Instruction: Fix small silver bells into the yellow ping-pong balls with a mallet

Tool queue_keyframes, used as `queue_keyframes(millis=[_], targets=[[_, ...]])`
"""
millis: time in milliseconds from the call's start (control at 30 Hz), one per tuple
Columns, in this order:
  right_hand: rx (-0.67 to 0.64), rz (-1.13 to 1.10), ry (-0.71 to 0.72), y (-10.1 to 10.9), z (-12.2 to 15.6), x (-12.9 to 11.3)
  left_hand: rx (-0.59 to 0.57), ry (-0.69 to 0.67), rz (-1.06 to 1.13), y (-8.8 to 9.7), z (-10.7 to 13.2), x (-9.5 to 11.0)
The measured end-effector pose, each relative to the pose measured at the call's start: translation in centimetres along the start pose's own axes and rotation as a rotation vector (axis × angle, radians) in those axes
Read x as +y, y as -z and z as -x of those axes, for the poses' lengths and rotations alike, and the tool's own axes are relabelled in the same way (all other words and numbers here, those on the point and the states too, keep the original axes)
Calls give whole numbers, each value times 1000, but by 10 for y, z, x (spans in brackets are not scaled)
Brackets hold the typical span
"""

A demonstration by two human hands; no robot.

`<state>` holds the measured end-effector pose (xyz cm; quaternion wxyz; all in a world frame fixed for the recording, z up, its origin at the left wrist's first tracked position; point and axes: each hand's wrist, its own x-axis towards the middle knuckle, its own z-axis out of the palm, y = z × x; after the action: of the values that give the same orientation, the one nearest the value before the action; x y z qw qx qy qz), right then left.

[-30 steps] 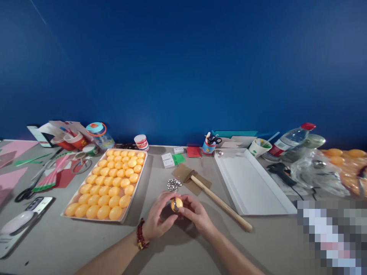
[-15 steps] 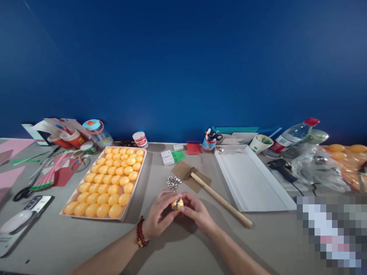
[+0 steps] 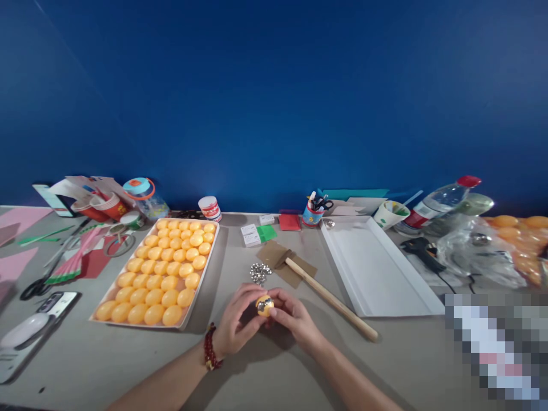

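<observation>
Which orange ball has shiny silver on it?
The ball between the left hand and right hand. A silver patch shows on it; the balls in the box look plain orange.

Laid on a grey tabletop (image 3: 94,357): box (image 3: 187,317) of orange balls (image 3: 173,268), silvery pile (image 3: 259,273), brown sheet (image 3: 267,256), white tray (image 3: 381,274)

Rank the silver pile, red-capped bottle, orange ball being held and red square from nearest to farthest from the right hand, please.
From the right hand, head view:
1. Orange ball: touching it, on its left.
2. Silver pile: just beyond, slightly left.
3. Red square: ahead, well farther back.
4. Red-capped bottle: back, far right.
</observation>
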<state>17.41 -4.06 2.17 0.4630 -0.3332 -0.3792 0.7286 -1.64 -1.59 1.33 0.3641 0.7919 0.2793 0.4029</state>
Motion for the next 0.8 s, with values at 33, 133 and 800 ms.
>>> queue_keyframes(millis=[33,133,800], targets=[[5,14,-3,0,0,0,-4,10,-4,0,0,0],[41,31,-14,-1,0,1,-17,22,-6,-1,0,-1],[2,0,-4,-1,0,0,3,48,63,-2,0,-3]])
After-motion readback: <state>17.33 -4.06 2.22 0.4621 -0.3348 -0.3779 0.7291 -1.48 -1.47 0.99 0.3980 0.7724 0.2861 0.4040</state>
